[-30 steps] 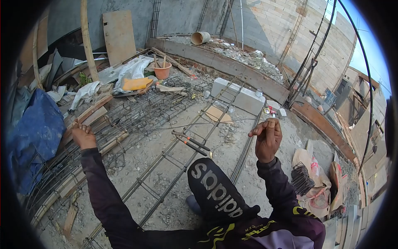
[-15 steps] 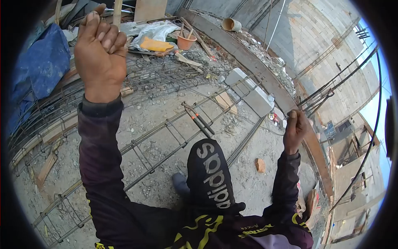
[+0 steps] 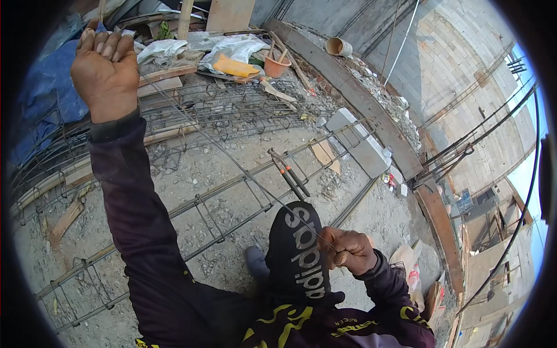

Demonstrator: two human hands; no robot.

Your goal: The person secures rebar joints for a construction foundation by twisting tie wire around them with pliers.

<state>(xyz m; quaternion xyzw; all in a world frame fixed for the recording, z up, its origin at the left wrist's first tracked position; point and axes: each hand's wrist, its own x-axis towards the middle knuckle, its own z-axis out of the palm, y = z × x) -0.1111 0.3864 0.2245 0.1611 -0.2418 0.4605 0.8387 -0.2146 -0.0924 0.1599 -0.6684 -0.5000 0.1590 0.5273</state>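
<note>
A thin metal wire [image 3: 223, 149] runs slantwise across the view between my hands. My left hand [image 3: 107, 75] is raised at the upper left, its fingers curled closed round the wire's far end. Near my knee, my right hand [image 3: 351, 249] pinches the other end between thumb and fingers. Under the wire lies a long ladder-like rebar frame [image 3: 220, 238] of bars with square stirrups. Pincers with orange and black handles [image 3: 295, 183] rest on the frame, just beyond my knee, touched by neither hand.
More rebar mesh [image 3: 232, 107] lies farther off. Beyond it are an orange bucket [image 3: 277, 67], a yellow sack [image 3: 235, 66] and a blue tarp [image 3: 49, 87]. A pale block [image 3: 360, 142] sits near the concrete edge beam [image 3: 336, 75]. Rubble covers the ground.
My right hand has come inward from the right to beside my knee. My left hand has moved left and slightly down. The wire between them now shows clearly.
</note>
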